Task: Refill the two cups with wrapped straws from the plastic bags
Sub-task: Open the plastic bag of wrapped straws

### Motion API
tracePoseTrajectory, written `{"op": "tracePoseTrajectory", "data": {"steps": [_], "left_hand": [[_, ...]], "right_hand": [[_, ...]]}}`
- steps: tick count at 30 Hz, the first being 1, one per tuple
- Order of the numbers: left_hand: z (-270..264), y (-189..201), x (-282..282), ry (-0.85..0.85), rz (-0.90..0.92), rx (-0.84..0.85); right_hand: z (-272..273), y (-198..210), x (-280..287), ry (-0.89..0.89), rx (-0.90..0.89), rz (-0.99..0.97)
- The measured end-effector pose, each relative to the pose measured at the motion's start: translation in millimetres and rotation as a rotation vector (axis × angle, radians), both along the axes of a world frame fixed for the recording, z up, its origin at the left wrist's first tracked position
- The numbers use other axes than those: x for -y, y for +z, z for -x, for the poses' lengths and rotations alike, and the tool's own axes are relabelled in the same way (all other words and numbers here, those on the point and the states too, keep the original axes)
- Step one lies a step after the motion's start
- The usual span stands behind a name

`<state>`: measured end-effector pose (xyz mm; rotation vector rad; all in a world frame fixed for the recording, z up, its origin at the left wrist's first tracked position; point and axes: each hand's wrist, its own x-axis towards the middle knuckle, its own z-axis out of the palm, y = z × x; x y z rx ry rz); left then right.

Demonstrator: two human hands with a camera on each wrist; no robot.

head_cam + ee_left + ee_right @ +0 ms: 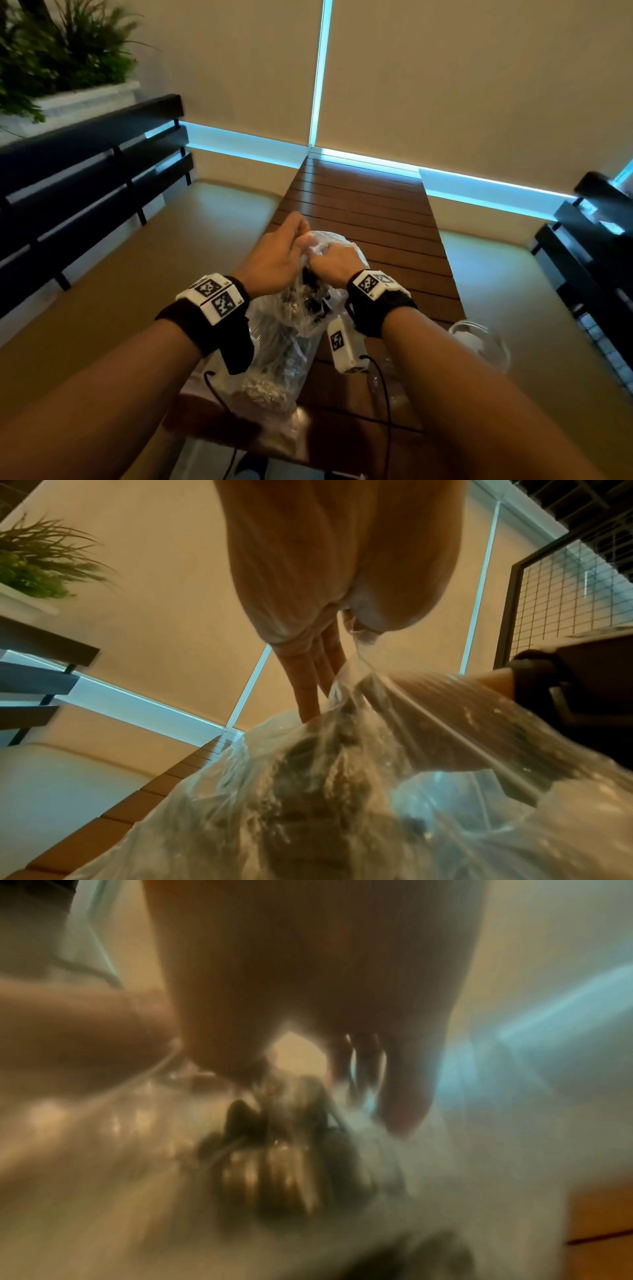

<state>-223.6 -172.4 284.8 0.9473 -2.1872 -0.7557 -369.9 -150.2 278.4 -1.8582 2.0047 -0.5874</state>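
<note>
Head view, two hands (274, 260) (334, 262), one bag (291, 342)

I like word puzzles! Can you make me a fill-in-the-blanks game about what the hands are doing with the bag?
1. Both hands hold the top of a clear ____ bag.
2. The bag stands on a slatted ____ table.
3. The left hand and right hand are so close that they ____.
4. Far left, behind the dark bench, grows a green ____.

Missing words: plastic; wooden; touch; plant

Clear plastic bag (291, 329); brown slatted table (370, 212); blk/wht checker tags (219, 301); green plant (65, 54).
</note>
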Motion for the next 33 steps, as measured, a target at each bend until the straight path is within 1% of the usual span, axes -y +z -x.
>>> {"op": "tracePoseTrajectory", "data": {"steps": [2,4,6,7,10,13,15,16,17,21,24,26,28,30,31,33], "left_hand": [[-1.3,-0.5,2.6,0.005,-0.044,0.009],[-1.3,-0.1,3.4,-0.007,-0.111,0.009],[0.6,0.1,1.9,-0.001,-0.189,-0.042],[2.1,0.5,0.7,0.005,-0.225,-0.082],[6.5,0.3,-1.8,0.055,-0.236,-0.158],[8.7,-0.7,-3.3,0.074,-0.200,-0.141],[8.8,-2.9,-4.2,0.049,-0.215,-0.141],[8.1,-3.9,-4.2,0.040,-0.223,-0.142],[7.3,-5.1,-3.4,0.034,-0.219,-0.136],[3.9,-8.8,-1.6,-0.019,-0.176,-0.110],[-0.3,-14.6,0.8,-0.080,-0.151,-0.093],[-4.4,-19.2,6.1,-0.096,-0.113,-0.078],[-7.8,-22.8,11.1,-0.087,-0.092,-0.074],[-8.5,-25.0,15.3,-0.071,-0.119,-0.089],[-8.3,-28.0,18.6,-0.066,-0.146,-0.099],[-7.4,-31.3,23.2,-0.080,-0.197,-0.129]], "right_hand": [[-0.5,-3.2,2.0,0.030,0.054,-0.083],[-0.9,-4.5,1.1,0.009,0.111,-0.176],[0.8,-8.3,-0.5,-0.054,0.110,-0.192],[0.0,-10.5,-3.9,-0.105,0.087,-0.174],[-4.3,-25.6,-12.4,-0.229,-0.131,0.047],[-10.0,-30.4,-23.6,-0.289,-0.165,0.133],[-9.0,-27.0,-29.1,-0.272,-0.175,0.200],[-8.2,-25.6,-29.1,-0.247,-0.172,0.204],[-8.2,-22.9,-29.4,-0.217,-0.160,0.172],[-10.3,-13.7,-18.9,-0.126,-0.117,-0.117],[-12.8,-16.2,-4.8,-0.119,-0.059,-0.162],[-18.2,-21.0,1.9,-0.119,-0.074,-0.120],[-24.1,-26.3,5.7,-0.061,-0.205,0.012],[-28.3,-31.7,4.5,-0.014,-0.320,0.160],[-29.6,-34.8,4.5,-0.002,-0.344,0.195],[-29.5,-39.4,5.1,0.024,-0.377,0.160]]}}
